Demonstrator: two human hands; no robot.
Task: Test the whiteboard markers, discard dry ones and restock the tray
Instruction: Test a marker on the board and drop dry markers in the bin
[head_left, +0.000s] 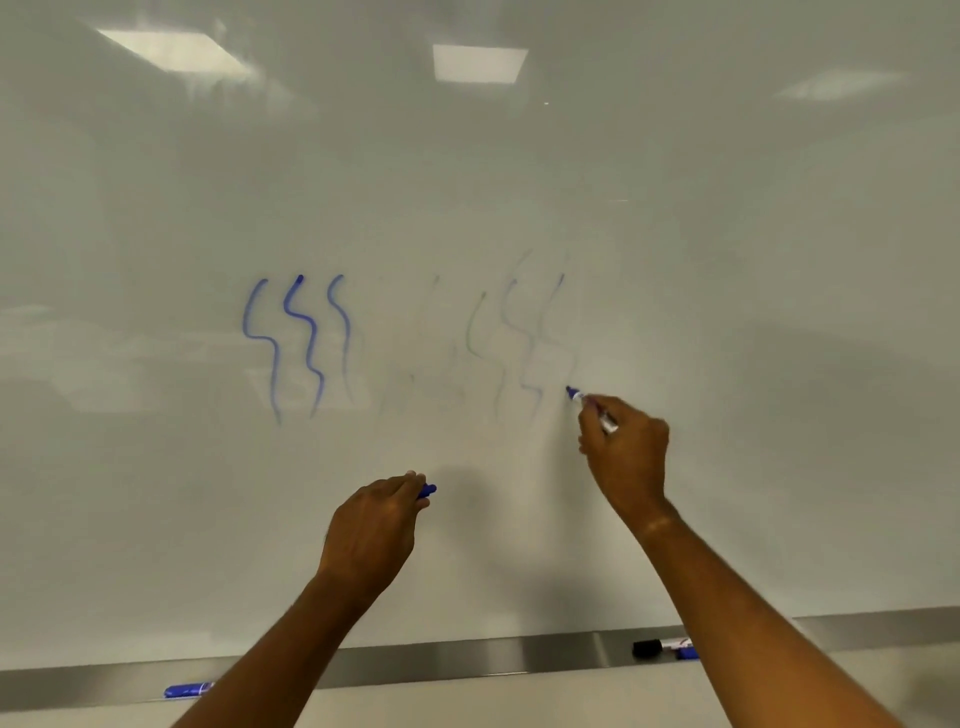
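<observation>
steel tray runs along the board's lower edge, with a blue marker lying at its left end and a black-capped marker to the right. above it, the left hand curls its fingers round a blue cap. farther up, the right hand pinches an uncapped blue marker, tip against the whiteboard beside faint wavy lines; bolder blue waves sit left.

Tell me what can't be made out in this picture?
- Head view: most of the blue cap, hidden by the left hand.
- Marker barrel, mostly covered by the right hand.
- Tray markers' labels: black-capped marker too small, blue marker partly behind the left forearm.
- Middle squiggles too faint.
</observation>
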